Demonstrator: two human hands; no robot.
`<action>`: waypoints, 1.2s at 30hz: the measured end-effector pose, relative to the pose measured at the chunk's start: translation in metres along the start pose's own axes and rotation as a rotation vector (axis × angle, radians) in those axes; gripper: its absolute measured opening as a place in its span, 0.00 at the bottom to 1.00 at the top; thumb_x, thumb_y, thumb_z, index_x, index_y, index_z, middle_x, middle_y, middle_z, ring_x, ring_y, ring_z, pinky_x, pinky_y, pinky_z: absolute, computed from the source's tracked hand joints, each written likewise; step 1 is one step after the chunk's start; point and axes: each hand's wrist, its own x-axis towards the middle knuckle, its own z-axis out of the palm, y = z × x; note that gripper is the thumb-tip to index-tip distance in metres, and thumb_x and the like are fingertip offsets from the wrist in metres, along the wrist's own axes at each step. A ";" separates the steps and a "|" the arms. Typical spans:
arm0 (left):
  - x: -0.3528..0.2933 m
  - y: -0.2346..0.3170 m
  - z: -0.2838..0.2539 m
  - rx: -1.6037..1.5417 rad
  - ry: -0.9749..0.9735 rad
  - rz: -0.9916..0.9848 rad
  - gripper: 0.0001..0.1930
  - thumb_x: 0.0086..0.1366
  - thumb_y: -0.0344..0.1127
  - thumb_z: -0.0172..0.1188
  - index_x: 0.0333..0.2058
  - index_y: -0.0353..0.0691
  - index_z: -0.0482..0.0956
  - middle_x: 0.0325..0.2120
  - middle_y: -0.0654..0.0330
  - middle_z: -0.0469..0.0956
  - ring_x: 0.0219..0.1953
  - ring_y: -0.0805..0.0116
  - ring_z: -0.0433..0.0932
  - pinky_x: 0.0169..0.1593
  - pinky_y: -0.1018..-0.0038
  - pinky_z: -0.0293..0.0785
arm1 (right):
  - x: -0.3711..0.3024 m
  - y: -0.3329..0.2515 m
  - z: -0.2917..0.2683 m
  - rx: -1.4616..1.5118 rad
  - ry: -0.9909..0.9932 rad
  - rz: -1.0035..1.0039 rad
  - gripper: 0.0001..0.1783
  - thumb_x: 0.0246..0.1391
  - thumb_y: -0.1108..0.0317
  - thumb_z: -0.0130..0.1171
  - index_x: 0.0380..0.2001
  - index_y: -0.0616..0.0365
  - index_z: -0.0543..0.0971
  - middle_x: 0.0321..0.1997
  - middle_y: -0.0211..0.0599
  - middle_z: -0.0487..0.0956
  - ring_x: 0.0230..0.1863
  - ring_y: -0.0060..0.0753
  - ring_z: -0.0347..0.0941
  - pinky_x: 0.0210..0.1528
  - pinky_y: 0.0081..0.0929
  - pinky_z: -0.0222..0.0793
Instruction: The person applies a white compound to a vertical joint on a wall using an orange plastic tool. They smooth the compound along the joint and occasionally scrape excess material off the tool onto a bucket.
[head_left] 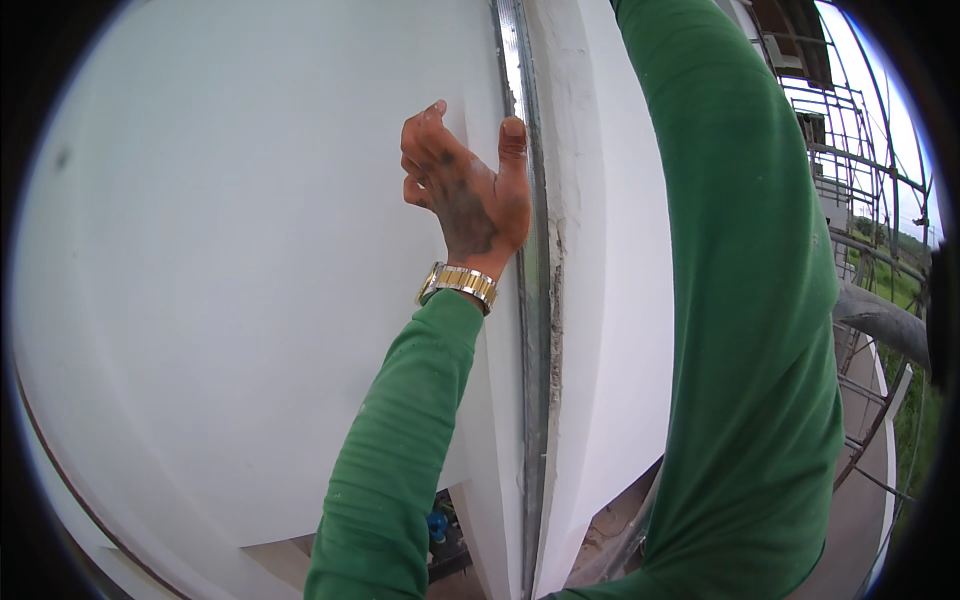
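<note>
My left hand [465, 190] is raised in front of a white wall panel [250, 250], its back toward me. The fingers are partly bent, the thumb stands apart from them, and I see nothing held. Beside the thumb runs a long upright metal strip [535, 400]; whether the thumb touches it I cannot tell. A silver and gold watch [466, 284] circles the wrist below a green sleeve [385, 460]. My right arm, in a green sleeve [750, 250], reaches up past the top edge, so its hand is out of sight.
Along the metal strip runs a rough, chipped plaster edge [557, 330], with another white wall face [630, 380] to its right. Metal scaffolding [865, 165] stands at the far right, with a thick grey pipe [885, 322] and greenery beyond. Low down, a blue object [437, 527] shows past the panel.
</note>
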 end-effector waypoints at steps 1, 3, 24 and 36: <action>0.003 -0.005 -0.002 0.009 -0.003 0.000 0.43 0.68 0.72 0.48 0.62 0.38 0.55 0.60 0.47 0.55 0.62 0.48 0.55 0.55 0.45 0.53 | -0.007 -0.009 -0.004 0.232 -0.010 0.105 0.21 0.66 0.55 0.56 0.32 0.64 0.83 0.26 0.42 0.82 0.26 0.38 0.79 0.25 0.42 0.71; 0.006 -0.012 -0.002 0.055 -0.014 -0.003 0.43 0.69 0.74 0.43 0.62 0.38 0.54 0.61 0.48 0.54 0.64 0.48 0.53 0.58 0.44 0.51 | -0.040 -0.030 -0.023 0.698 -0.028 0.324 0.23 0.65 0.53 0.58 0.31 0.65 0.83 0.23 0.41 0.80 0.21 0.34 0.76 0.21 0.39 0.68; 0.006 -0.008 -0.004 0.045 -0.042 -0.027 0.43 0.70 0.75 0.37 0.64 0.39 0.52 0.62 0.48 0.51 0.64 0.48 0.52 0.61 0.45 0.48 | -0.133 -0.062 -0.030 -0.375 0.033 -0.342 0.15 0.60 0.57 0.58 0.30 0.56 0.85 0.30 0.40 0.86 0.34 0.42 0.85 0.36 0.41 0.78; 0.006 -0.010 -0.001 0.046 -0.038 -0.020 0.45 0.68 0.77 0.35 0.64 0.39 0.52 0.62 0.48 0.51 0.62 0.51 0.54 0.58 0.50 0.51 | -0.181 -0.070 -0.007 -0.267 0.211 -0.372 0.16 0.62 0.60 0.52 0.29 0.57 0.84 0.33 0.41 0.86 0.34 0.42 0.84 0.37 0.40 0.78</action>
